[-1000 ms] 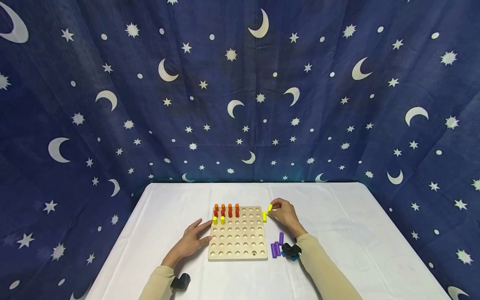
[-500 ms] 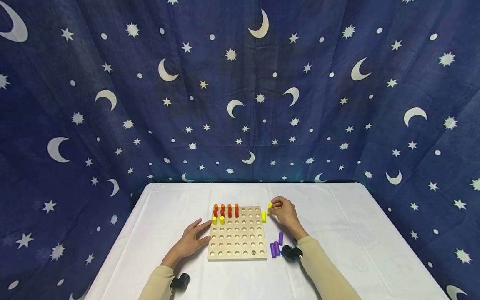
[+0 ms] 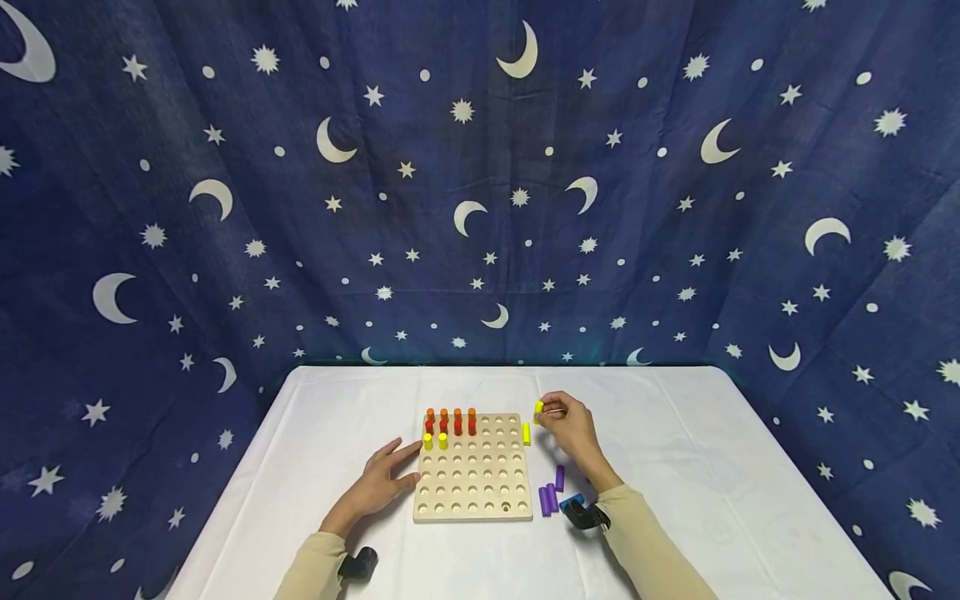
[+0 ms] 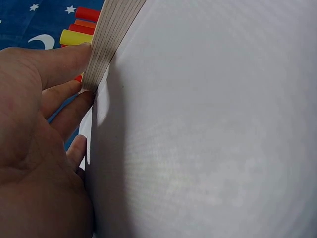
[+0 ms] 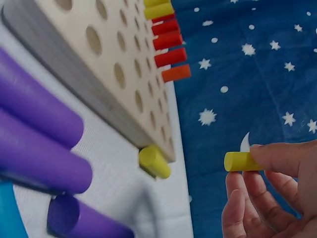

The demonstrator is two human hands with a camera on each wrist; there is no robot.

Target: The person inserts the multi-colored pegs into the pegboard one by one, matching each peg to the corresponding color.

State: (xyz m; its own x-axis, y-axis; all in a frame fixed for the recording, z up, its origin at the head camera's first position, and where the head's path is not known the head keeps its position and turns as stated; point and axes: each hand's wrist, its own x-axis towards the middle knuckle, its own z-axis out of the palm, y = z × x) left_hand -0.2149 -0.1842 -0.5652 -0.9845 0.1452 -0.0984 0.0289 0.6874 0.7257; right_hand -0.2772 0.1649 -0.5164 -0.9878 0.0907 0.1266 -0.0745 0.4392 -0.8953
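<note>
A pale wooden pegboard (image 3: pixel 472 479) with rows of round holes lies on the white table. Orange pegs (image 3: pixel 457 413) fill part of its far row, red pegs (image 3: pixel 458 428) stand just in front, and two yellow pegs (image 3: pixel 435 442) begin the third row. My left hand (image 3: pixel 381 485) rests against the board's left side, fingers fairly straight, touching its edge. Between thumb and fingers my right hand (image 3: pixel 570 423) pinches a yellow peg (image 5: pixel 240 161), raised above the table beyond the board's right side. Another yellow peg (image 3: pixel 527 434) lies on the cloth beside the board's right edge.
Several purple pegs (image 3: pixel 551 497) lie right of the board's near corner. Blue pegs (image 3: pixel 573 502) sit beside them, partly hidden by the right wrist's black camera (image 3: pixel 587 515). A dark blue curtain (image 3: pixel 480 208) with moons and stars hangs behind the table.
The right hand has lifted the pinched yellow peg slightly, and the peg is now more upright. More of the blue pegs shows beside the right wrist. The left hand stays against the board.
</note>
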